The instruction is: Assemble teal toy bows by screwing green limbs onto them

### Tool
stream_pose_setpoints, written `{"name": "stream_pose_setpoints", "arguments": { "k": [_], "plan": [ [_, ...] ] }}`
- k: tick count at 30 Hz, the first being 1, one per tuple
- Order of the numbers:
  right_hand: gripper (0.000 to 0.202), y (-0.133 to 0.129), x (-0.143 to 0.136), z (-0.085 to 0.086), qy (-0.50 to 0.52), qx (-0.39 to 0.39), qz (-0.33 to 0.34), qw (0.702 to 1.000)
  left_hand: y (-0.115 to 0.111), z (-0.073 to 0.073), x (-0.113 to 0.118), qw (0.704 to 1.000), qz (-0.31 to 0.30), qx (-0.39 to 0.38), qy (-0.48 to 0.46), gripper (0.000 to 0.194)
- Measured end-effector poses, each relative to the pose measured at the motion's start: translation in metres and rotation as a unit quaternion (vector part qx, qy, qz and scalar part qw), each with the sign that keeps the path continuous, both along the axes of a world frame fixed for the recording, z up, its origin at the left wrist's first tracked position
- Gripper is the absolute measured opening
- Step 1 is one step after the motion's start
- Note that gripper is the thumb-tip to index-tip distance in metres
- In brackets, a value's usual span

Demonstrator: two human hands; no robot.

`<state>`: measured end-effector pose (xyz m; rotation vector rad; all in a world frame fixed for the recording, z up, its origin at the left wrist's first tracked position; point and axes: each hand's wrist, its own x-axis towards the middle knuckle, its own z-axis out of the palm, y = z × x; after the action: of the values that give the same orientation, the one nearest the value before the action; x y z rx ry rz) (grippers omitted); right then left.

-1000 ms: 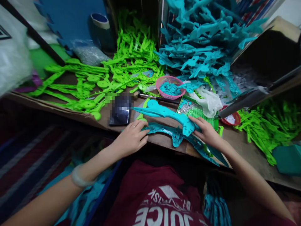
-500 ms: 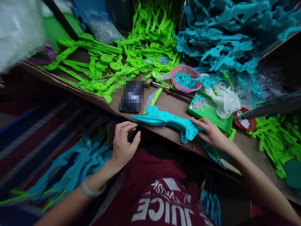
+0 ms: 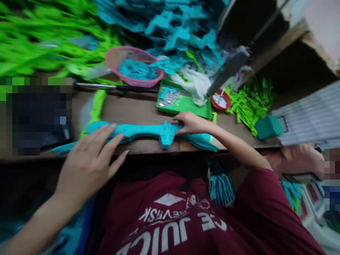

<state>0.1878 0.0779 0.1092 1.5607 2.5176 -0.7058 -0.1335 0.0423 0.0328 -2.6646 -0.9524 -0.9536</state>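
Note:
A long turquoise plastic part (image 3: 143,131) with a knobbed, small-holed section lies along the front edge of the work table. My left hand (image 3: 89,159) is over its left end, fingers stretched and apart, the fingertips touching its top. My right hand (image 3: 192,123) curls its fingers and thumb at the knobbed section, gripping it from the right. Below that wrist, a flat pointed turquoise piece (image 3: 202,140) rests on the edge; whether it joins the part is hidden. A green tray (image 3: 191,109) holding small silvery screws and turquoise bits sits just behind my right hand.
Behind are a pink basket (image 3: 148,84) of small turquoise pieces, a dark-handled metal tool (image 3: 119,88), a red basket (image 3: 227,102) and piles of green parts (image 3: 249,102) and turquoise parts (image 3: 170,32). A grey bar (image 3: 228,69) slants above the table. Another person's arm (image 3: 297,159) is at right.
My view has swung to the right. My left hand has moved from beside the turquoise part onto its left end. My right hand stays by the knobbed section.

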Motion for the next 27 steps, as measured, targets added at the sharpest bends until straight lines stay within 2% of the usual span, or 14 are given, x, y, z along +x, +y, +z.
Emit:
{"name": "stream_pose_setpoints", "arguments": {
  "k": [3,7,9,11,12,13,15,16,17,19,21,23,25,27],
  "plan": [
    [0.038,0.008,0.005,-0.001,-0.018,-0.027,-0.011,0.999,0.009,-0.005,0.007,0.999,-0.016,-0.026,0.013,0.06],
    [0.042,-0.003,0.012,0.01,-0.014,-0.038,-0.006,0.999,0.001,-0.001,0.011,1.0,-0.005,-0.022,0.015,0.061],
    [0.045,-0.017,0.023,0.025,0.048,-0.007,-0.028,0.998,-0.005,0.006,0.022,0.999,-0.029,-0.011,0.009,0.065],
    [0.036,-0.033,0.041,0.041,0.141,0.091,-0.091,0.981,-0.008,0.01,0.041,0.997,-0.074,0.002,0.002,0.065],
    [0.027,-0.041,0.05,0.048,0.184,0.168,-0.144,0.958,-0.007,0.01,0.053,0.996,-0.094,0.003,0.001,0.063],
    [0.019,-0.049,0.06,0.052,0.215,0.253,-0.206,0.92,-0.004,0.008,0.064,0.994,-0.113,-0.004,0.001,0.059],
    [0.018,-0.063,0.077,0.053,0.246,0.398,-0.328,0.821,0.004,0.0,0.082,0.988,-0.155,-0.03,0.0,0.051],
    [0.019,-0.069,0.084,0.05,0.245,0.442,-0.376,0.776,0.009,-0.006,0.088,0.984,-0.176,-0.039,-0.003,0.048],
    [0.018,-0.073,0.089,0.045,0.237,0.467,-0.413,0.745,0.013,-0.012,0.092,0.98,-0.196,-0.042,-0.005,0.046],
    [0.02,-0.074,0.096,0.032,0.211,0.478,-0.454,0.722,0.019,-0.022,0.095,0.976,-0.219,-0.024,-0.006,0.044],
    [0.034,-0.064,0.098,0.022,0.197,0.465,-0.456,0.733,0.021,-0.026,0.094,0.977,-0.212,0.006,0.005,0.041],
    [0.043,-0.041,0.101,0.019,0.237,0.417,-0.416,0.772,0.021,-0.024,0.093,0.978,-0.204,0.03,0.02,0.036],
    [0.042,-0.014,0.104,0.023,0.333,0.316,-0.344,0.819,0.02,-0.018,0.094,0.978,-0.202,0.048,0.03,0.033],
    [0.041,0.009,0.106,0.03,0.422,0.204,-0.269,0.841,0.016,-0.013,0.1,0.977,-0.203,0.06,0.036,0.032]
  ]
}}
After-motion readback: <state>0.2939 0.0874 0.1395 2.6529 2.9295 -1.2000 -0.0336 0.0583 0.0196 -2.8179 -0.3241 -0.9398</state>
